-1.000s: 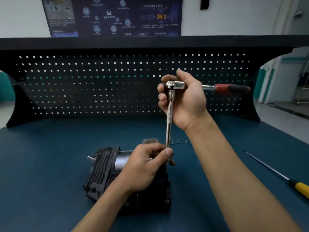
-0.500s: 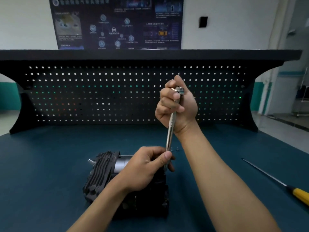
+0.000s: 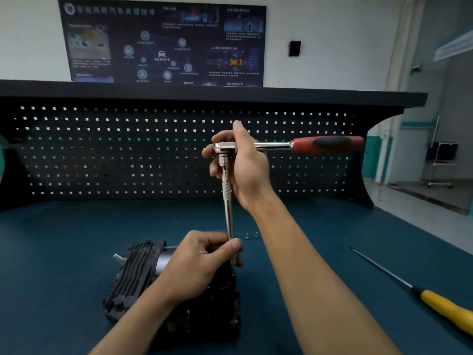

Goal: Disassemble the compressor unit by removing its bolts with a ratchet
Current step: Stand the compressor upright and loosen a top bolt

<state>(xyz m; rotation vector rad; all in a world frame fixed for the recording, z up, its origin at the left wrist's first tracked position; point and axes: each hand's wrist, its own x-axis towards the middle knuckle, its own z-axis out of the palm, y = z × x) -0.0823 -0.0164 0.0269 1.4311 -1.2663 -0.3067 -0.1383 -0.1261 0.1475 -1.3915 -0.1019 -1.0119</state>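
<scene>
Two hands are sharing one tool. Your right hand is wrapping around the head of the ratchet, whose red handle is pointing to 3 o'clock. Your left hand is pinching the foot of the long extension bar where it is meeting the compressor unit. The unit is lying on the bench at 7 o'clock from the ratchet head.

Your fingers are hiding the socket end, so I cannot tell whether it is sitting square on a bolt. That is the risk: with so long a bar, any tilt is likely to let the socket ride off and round the bolt head. The unit, with nothing clamping it, may be twisting with the swing.

What look like two loose bolts are lying at 1 o'clock of your left hand, free to roll. The teal bench mat is carrying a yellow-handled screwdriver at 4 o'clock. A black pegboard and a dark poster are standing at 12 o'clock.
</scene>
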